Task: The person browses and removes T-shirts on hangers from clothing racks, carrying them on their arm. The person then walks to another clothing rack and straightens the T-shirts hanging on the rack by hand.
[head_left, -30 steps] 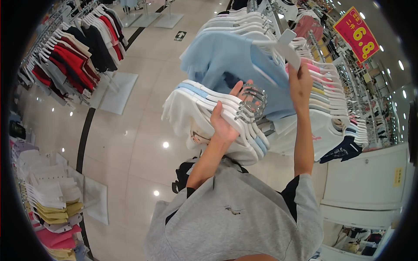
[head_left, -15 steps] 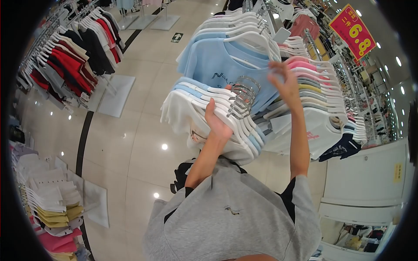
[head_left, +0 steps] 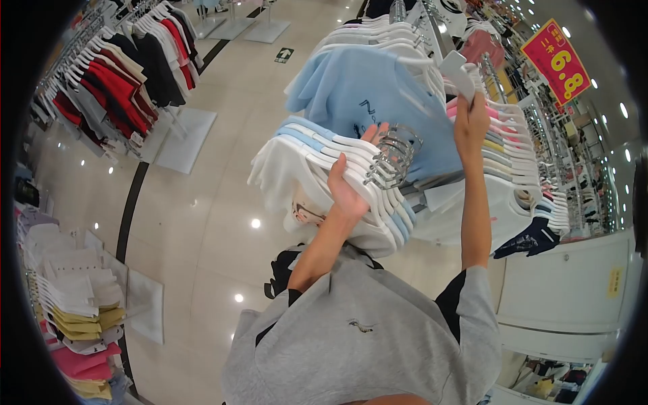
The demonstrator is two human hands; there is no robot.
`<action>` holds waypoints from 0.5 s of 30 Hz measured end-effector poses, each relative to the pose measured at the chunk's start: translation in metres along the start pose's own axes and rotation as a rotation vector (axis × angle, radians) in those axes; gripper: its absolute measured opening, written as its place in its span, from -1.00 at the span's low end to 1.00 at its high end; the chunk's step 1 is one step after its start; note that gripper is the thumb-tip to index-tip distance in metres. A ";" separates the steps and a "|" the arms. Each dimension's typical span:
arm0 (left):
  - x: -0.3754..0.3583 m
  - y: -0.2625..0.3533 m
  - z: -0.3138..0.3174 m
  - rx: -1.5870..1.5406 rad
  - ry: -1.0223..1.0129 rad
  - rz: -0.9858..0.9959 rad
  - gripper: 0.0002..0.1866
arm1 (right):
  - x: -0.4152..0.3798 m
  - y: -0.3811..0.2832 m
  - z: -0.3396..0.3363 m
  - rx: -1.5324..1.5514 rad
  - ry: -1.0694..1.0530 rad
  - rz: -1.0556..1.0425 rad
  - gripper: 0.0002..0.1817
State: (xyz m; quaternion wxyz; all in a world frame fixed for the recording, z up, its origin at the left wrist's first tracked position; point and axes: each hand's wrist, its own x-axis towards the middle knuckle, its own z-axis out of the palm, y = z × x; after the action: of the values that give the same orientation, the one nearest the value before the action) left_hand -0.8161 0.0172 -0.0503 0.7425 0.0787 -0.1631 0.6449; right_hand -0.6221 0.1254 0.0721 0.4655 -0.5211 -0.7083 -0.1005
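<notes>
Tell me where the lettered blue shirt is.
In the head view, the shirt is upper centre, beyond the left hand, left of the right hand.

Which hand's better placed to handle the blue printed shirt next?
Right, probably. The right hand is up beside the blue shirt, fingers on what looks like a white hanger. The left hand is occupied, gripping a bundle of hung garments.

Floor (head_left: 223, 263) shines left of your left hand (head_left: 348, 194). Lights (head_left: 624, 109) and a cabinet (head_left: 567, 277) sit right of your right hand (head_left: 472, 126).
</notes>
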 end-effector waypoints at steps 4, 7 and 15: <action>0.007 0.000 -0.002 0.021 -0.051 -0.023 -0.06 | -0.069 -0.036 -0.025 -0.012 -0.283 0.175 -0.79; 0.008 -0.001 0.001 0.029 -0.092 -0.044 -0.03 | -0.102 -0.065 -0.020 0.102 -0.535 0.123 -0.74; 0.006 0.002 -0.027 -0.136 -0.012 -0.027 -0.13 | -0.027 -0.018 -0.025 0.481 -1.043 0.140 -0.49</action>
State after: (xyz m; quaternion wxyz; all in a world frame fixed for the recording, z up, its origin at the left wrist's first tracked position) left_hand -0.8134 0.0322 -0.0734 0.7539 0.0340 -0.2099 0.6217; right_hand -0.6230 0.0846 0.0711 0.1660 -0.4269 -0.8108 0.3645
